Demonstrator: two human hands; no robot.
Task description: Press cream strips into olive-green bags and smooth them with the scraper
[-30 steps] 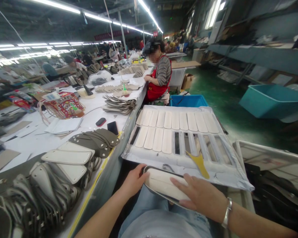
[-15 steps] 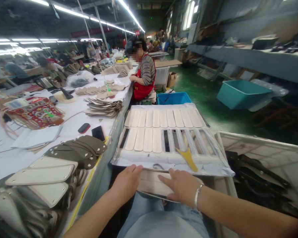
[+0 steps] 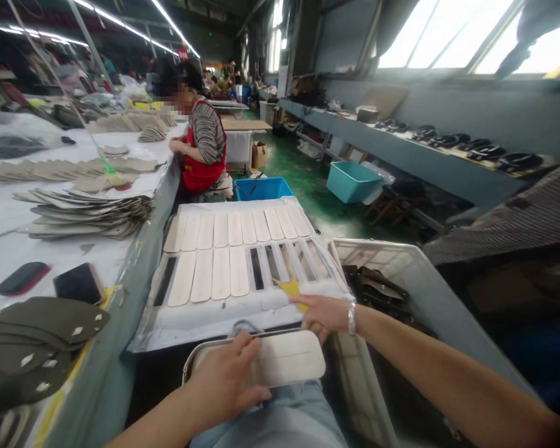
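On my lap lies a rounded cream panel [image 3: 295, 359] with a darker, raised rim at its left end. My left hand [image 3: 224, 376] holds it at the left, thumb along the near side and fingers across the top. My right hand [image 3: 323, 313] grips the narrow end of a yellow scraper [image 3: 289, 287], which rests on a white-covered board [image 3: 191, 325]. Two rows of pale rounded strips [image 3: 221, 274] lie on this board, just beyond the panel. Several slots at the right of its front row show dark or grey.
Dark grey pieces [image 3: 28, 323], a phone [image 3: 78, 283] and stacked panels [image 3: 88, 211] lie on the left table. A co-worker in a red apron [image 3: 205, 158] sits beyond the board. To my right stands a white crate [image 3: 401, 255] with dark parts; a teal bin [image 3: 352, 182] is on the floor.
My right hand has left the panel and moved up and right onto the yellow scraper. My left hand stays on the panel. The view has turned right.
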